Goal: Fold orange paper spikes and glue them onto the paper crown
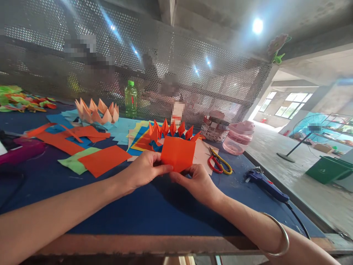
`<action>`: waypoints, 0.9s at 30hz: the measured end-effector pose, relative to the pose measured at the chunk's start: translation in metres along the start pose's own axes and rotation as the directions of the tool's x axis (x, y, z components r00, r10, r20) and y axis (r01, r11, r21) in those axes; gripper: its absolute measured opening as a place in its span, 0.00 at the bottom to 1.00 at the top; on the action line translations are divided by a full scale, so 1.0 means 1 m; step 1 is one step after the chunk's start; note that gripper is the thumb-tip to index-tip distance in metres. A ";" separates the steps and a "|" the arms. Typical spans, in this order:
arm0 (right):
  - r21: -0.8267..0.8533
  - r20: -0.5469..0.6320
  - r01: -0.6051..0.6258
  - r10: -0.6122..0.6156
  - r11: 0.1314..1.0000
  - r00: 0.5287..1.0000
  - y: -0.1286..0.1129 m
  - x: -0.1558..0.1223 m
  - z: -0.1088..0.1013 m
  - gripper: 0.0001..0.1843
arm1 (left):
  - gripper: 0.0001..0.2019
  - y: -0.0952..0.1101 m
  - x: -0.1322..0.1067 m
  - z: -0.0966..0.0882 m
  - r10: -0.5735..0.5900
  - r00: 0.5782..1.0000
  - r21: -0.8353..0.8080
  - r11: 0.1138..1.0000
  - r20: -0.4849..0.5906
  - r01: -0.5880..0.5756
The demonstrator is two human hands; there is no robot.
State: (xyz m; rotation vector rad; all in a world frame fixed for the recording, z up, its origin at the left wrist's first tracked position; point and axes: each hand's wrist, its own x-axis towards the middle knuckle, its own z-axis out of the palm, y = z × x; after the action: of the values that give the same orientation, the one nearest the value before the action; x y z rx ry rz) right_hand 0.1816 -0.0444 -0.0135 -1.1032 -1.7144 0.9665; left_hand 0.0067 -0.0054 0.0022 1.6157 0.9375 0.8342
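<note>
Both hands hold a folded orange paper square (178,152) just above the blue table top (154,209). My left hand (145,169) pinches its lower left edge, thumb laid along the bottom. At the lower right corner, my right hand (197,182) grips the same sheet with curled fingers; a silver bangle rings that forearm. Right behind the sheet stands an orange and blue spiky paper crown (171,130) on a stack of coloured sheets.
Loose orange and green sheets (96,160) lie to the left, with a pale orange paper crown (96,112) and a green bottle (130,98) behind. To the right are red-and-yellow scissors (219,163), a blue glue gun (264,182), a pink jar (238,138) and a patterned tin (214,129). A perforated metal screen backs the table.
</note>
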 end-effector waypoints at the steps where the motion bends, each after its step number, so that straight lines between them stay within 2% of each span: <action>1: 0.001 0.002 0.010 -0.010 1.000 1.000 0.000 0.000 0.000 0.13 | 0.12 0.000 0.000 0.000 -0.001 1.000 0.009 1.000 0.000 0.001; 8: -0.009 -0.016 0.007 -0.007 1.000 1.000 0.001 0.001 -0.002 0.15 | 0.12 -0.007 0.003 0.000 -0.008 1.000 -0.054 0.999 0.004 0.008; 14: 0.019 0.000 0.041 -0.041 0.999 0.999 0.002 0.001 -0.003 0.13 | 0.16 -0.002 0.000 0.000 0.000 1.000 -0.101 0.995 -0.002 -0.001; 16: 0.022 -0.014 0.030 -0.030 0.999 0.999 0.003 0.000 -0.003 0.13 | 0.16 0.000 -0.001 0.001 0.020 1.000 -0.113 0.993 0.010 -0.019; 19: 0.041 -0.029 -0.012 0.013 0.999 0.999 0.005 0.000 -0.002 0.14 | 0.11 0.001 -0.002 0.002 0.066 0.995 -0.137 0.989 0.068 -0.057; 21: 0.057 -0.008 -0.041 0.042 0.998 0.999 0.006 0.000 0.000 0.15 | 0.12 0.001 -0.002 0.001 0.062 0.993 -0.157 0.987 0.100 -0.046; 23: 0.064 0.035 -0.049 0.046 0.997 0.998 0.005 0.000 0.001 0.14 | 0.13 0.001 -0.001 -0.001 0.033 0.996 -0.171 0.985 0.082 -0.018; 25: 0.047 0.042 -0.012 0.010 0.999 0.999 0.005 0.000 0.001 0.14 | 0.11 0.000 0.000 -0.004 -0.004 0.999 -0.175 0.985 0.039 0.011; 27: 0.008 -0.047 0.074 -0.074 0.997 0.996 0.005 0.000 -0.002 0.16 | 0.10 0.001 0.001 -0.007 -0.046 0.999 -0.178 0.983 0.012 0.048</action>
State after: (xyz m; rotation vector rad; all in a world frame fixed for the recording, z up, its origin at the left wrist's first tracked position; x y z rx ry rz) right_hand 0.1843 -0.0427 -0.0173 -1.0404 -1.6988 0.8955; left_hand 0.0013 -0.0017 0.0044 1.4367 0.8672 0.8542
